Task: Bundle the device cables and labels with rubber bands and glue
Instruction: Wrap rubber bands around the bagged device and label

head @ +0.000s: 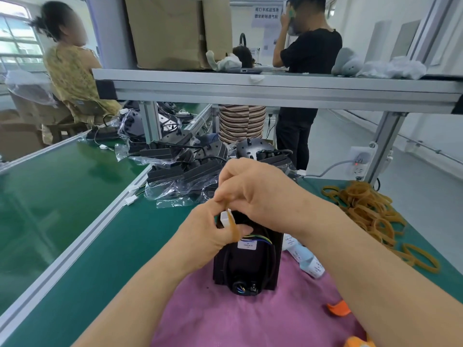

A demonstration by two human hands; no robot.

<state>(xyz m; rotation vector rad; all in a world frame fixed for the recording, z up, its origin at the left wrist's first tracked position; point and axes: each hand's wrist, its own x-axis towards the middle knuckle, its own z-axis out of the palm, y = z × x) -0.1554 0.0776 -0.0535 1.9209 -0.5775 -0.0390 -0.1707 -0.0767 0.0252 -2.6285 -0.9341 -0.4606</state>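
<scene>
The person's left hand (pixel 208 231) was curled round a white plastic connector (pixel 225 217), holding it against the top end of a black box-shaped device (pixel 248 261), with the thumb lying across the device's upper edge. The right hand (pixel 255 194) sat just above it, fingers bent and pinching the upper end of a tan rubber band (pixel 234 229). The band ran taut from that pinch down past the connector and over the left thumb. Thin coloured wires (pixel 258 238) showed on the device just below the thumb, above a small white label (pixel 246 245).

The device stood on a pink cloth (pixel 225 316) spread over a green bench mat (pixel 75 196). A strip of white paper labels (pixel 308 261) lay just beside the device on its right. Farther right, a loose heap of tan rubber bands (pixel 370 209) rested on the mat, and a small orange piece (pixel 339 309) lay on the cloth near the right forearm. Behind the hands, several black devices in clear plastic bags (pixel 185 171) were piled on the bench beneath an aluminium shelf (pixel 250 88) carrying a brown cardboard box (pixel 175 31).
</scene>
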